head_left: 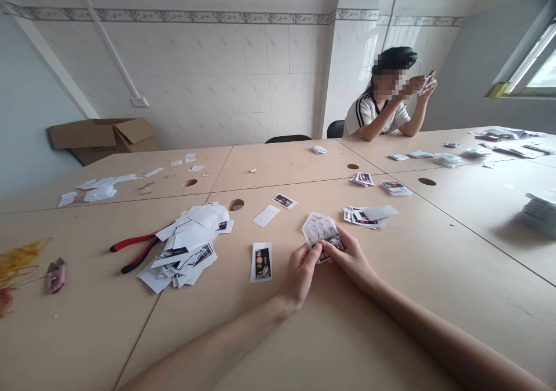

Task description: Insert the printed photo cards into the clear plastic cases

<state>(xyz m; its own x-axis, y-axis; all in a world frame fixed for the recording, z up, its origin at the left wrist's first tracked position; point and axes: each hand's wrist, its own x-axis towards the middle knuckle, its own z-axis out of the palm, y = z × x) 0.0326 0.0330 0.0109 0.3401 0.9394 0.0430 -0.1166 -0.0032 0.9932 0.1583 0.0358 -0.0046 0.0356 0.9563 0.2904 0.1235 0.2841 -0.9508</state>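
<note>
Long pale wood-laminate tables (87,321) fill the view, joined edge to edge, with a white tiled wall (195,84) behind and a flattened brown cardboard box (102,134) in the far corner. Across the table, a seated co-worker (377,110) in a white striped T-shirt holds a small item up in both hands, well apart from the person's own hands. Loose heap of white paper slips and printed cards (185,252) lies left of centre, touching red-and-black handled pliers (136,251); further left are tangled yellow string (17,260) and a small pink tool (55,276), type hard to tell. A single black-printed card (261,262) lies flat just left of the hands. The clear plastic packet (320,231) is held up off the table between both hands, with printed matter at its lower end. Left hand (299,275) is curled, fingers pressed around the packet's lower edge; right hand (350,258) pinches the same end close beside it, exact finger placement partly hidden. Judgement: a firm grip at the edges keeps the thin plastic from slipping and leaves the printed face uncovered.
</note>
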